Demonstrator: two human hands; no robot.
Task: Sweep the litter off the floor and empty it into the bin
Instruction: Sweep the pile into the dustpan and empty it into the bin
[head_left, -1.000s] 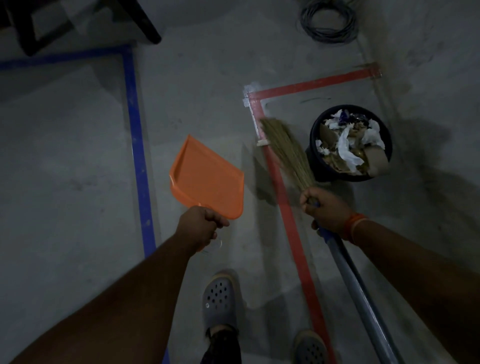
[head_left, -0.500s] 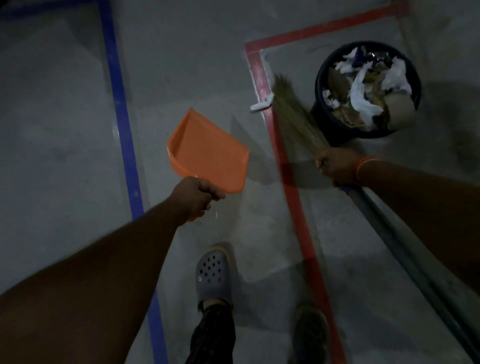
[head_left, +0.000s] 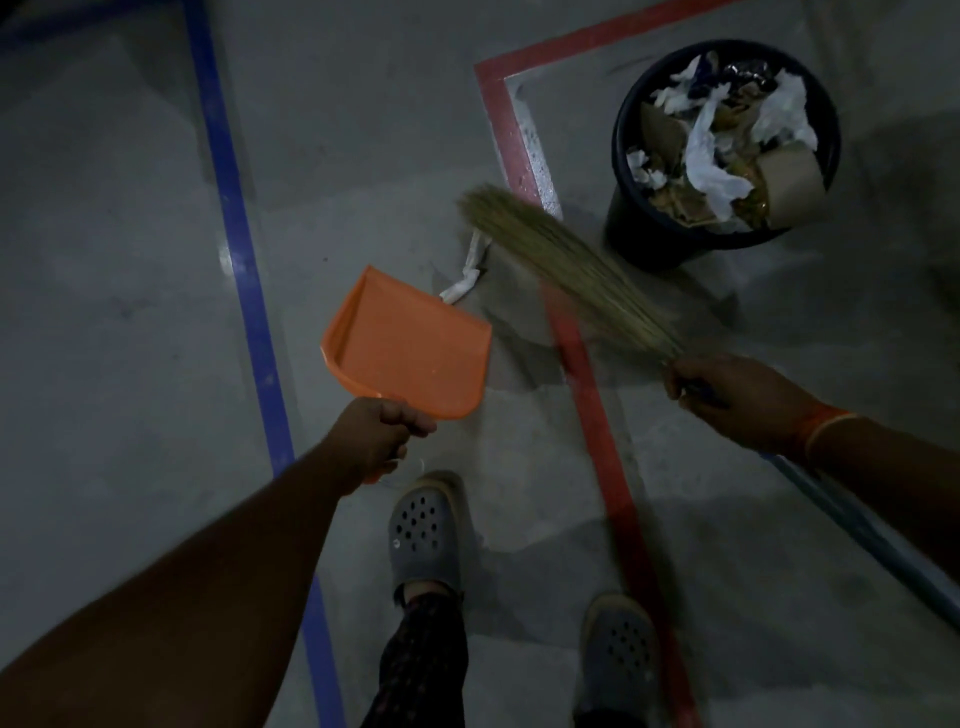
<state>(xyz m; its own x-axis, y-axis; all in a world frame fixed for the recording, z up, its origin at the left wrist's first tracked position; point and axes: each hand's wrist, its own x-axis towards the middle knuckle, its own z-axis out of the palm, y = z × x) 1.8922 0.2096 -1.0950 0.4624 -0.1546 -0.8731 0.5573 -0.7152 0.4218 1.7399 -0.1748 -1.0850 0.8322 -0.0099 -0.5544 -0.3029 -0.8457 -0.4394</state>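
Broom (head_left: 561, 265) beside paper scrap (head_left: 465, 278), dustpan (head_left: 410, 353) near

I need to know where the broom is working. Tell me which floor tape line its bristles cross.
The red tape line, right of the orange plastic dustpan. The straw broom's bristles lie across it; the blue tape line runs clear, far left.

no readable text, label, brand, number or sign showed anywhere in the frame.
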